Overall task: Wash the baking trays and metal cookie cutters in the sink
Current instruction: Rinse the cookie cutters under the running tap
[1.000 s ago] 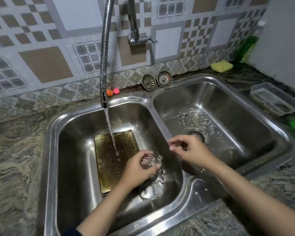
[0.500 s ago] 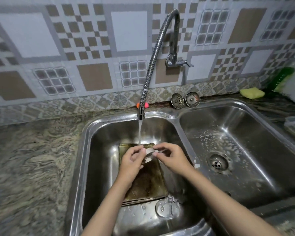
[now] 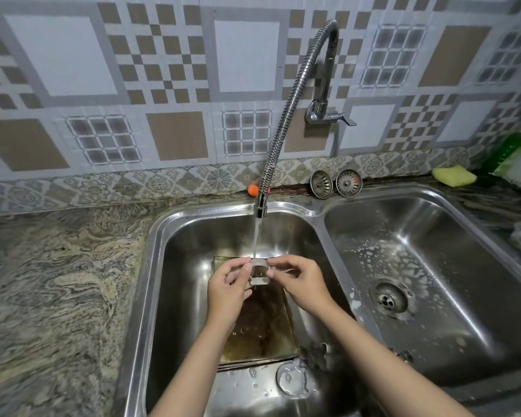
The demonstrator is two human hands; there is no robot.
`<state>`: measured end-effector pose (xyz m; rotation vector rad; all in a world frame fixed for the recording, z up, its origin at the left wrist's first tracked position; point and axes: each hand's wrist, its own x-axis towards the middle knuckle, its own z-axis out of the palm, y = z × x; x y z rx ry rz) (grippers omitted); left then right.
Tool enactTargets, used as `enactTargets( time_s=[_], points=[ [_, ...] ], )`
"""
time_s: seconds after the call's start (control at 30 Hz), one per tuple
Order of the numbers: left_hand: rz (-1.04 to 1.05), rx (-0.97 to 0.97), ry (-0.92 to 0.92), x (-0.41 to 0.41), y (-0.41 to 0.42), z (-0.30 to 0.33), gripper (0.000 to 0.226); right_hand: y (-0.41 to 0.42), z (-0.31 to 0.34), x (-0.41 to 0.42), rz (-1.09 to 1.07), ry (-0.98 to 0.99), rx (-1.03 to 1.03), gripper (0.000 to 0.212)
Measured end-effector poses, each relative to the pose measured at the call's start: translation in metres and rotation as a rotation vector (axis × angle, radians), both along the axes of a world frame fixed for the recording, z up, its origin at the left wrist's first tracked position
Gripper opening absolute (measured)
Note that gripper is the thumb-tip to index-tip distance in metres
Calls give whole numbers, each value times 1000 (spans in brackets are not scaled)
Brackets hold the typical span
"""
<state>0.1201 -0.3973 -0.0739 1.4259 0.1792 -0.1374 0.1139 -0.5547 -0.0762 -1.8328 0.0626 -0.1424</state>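
A small metal cookie cutter [image 3: 259,271] is held between my left hand [image 3: 229,288] and my right hand [image 3: 300,284], right under the running water from the flexible tap [image 3: 260,203]. Both hands pinch it by its sides, above the left sink basin [image 3: 190,266]. Below them a stained brown baking tray [image 3: 260,332] lies flat on the basin floor. Another metal cookie cutter [image 3: 294,379] lies at the basin's near edge, in front of the tray, and a further cutter [image 3: 318,355] lies beside it, partly hidden by my right forearm.
The right basin [image 3: 433,266] holds soap foam around its drain [image 3: 388,297]. Two sink strainers [image 3: 336,183] lean against the tiled wall. A yellow sponge [image 3: 454,175] and a green bottle [image 3: 506,152] stand at the back right. Granite counter [image 3: 57,281] spreads to the left.
My hands lifted the cookie cutter from the basin's near right corner up under the water stream, and my right hand joined my left on it. The view tilted up and left.
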Motion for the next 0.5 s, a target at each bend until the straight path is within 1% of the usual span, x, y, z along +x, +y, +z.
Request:
enactTargets(
  time_s=[0.17, 0.3, 0.5],
  points=[
    [-59, -40, 28, 3, -6, 5, 16, -7, -4, 6, -35, 11, 11, 16],
    [-61, -48, 40, 5, -4, 6, 22, -6, -8, 10, -33, 28, 31, 17],
    [-34, -77, 51, 8, 10, 1, 20, 3, -5, 15, 3, 22, 62, 18]
  ],
)
